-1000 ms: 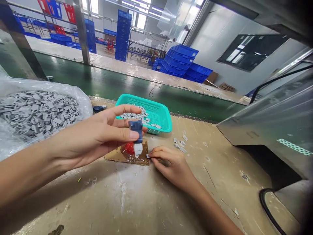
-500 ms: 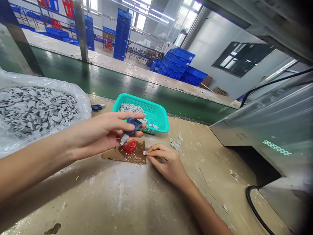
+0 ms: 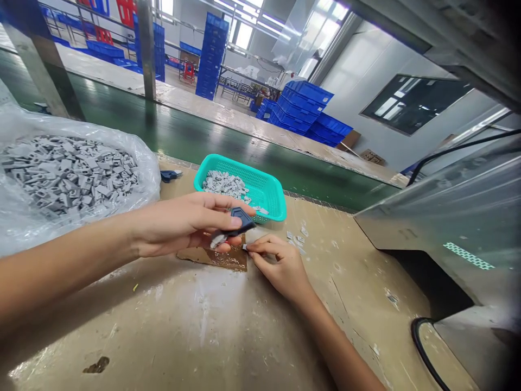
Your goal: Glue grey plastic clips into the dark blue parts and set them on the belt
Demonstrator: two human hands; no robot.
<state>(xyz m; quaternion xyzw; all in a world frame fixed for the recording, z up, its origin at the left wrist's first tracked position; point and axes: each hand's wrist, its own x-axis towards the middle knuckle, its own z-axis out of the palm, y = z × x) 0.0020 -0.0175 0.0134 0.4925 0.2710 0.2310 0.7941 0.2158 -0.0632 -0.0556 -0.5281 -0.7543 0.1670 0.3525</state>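
Note:
My left hand (image 3: 203,222) is closed on a dark blue plastic part (image 3: 241,221) with a pale grey end, held above a piece of brown cardboard (image 3: 211,257). The cardboard looks wet and shiny; a red thing on it is almost hidden behind my left fingers. Beside the cardboard's right edge, my right hand (image 3: 280,263) pinches a small light grey piece (image 3: 245,247) between thumb and fingertips. A few similar grey pieces (image 3: 300,239) lie on the table just beyond my right hand. Behind my left hand stands a turquoise basket (image 3: 280,201) holding more of them.
At the left, a clear plastic bag (image 3: 148,157) is full of grey plastic pieces. Near it lies another dark blue part (image 3: 169,175). A green conveyor belt (image 3: 187,127) runs behind the table (image 3: 183,336). A metal machine housing (image 3: 448,217) and a black cable (image 3: 419,342) are at the right.
My left hand has turned the dark blue part, and its fingers now cover most of the red thing. My right hand keeps its pinch on the grey piece. The view has shifted slightly.

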